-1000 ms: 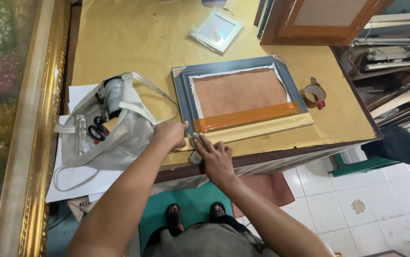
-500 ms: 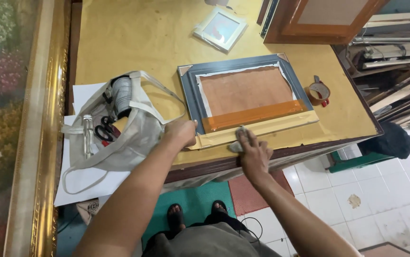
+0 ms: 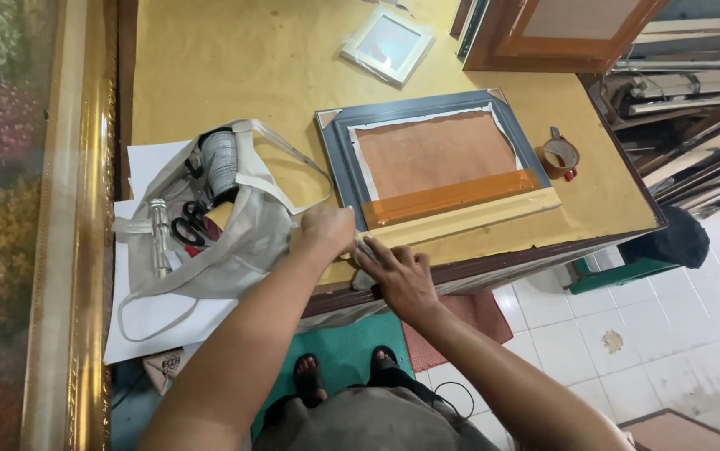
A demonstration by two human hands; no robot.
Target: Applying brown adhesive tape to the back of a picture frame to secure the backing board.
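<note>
A grey picture frame point(image 3: 339, 159) lies face down on the yellow-brown table point(image 3: 210, 75), its brown backing board point(image 3: 435, 150) facing up. An orange tape strip point(image 3: 452, 196) and a tan tape strip point(image 3: 477, 217) run along its near edge. My left hand point(image 3: 327, 230) rests as a curled fist on the frame's near left corner. Just to its right, my right hand point(image 3: 398, 271) presses a small pale cloth point(image 3: 366, 250) onto the left end of the tan strip at the table's edge.
A pale canvas bag point(image 3: 235, 242) with scissors point(image 3: 186, 227) and a roll lies left of the frame on white paper. A tape roll point(image 3: 560, 156) sits right of the frame, a small white frame point(image 3: 387, 43) behind it. A large gilt-framed painting point(image 3: 84, 209) stands at the left.
My right hand slid right along the tan strip with the cloth, then came back to its left end. My left hand stayed on the frame's corner.
</note>
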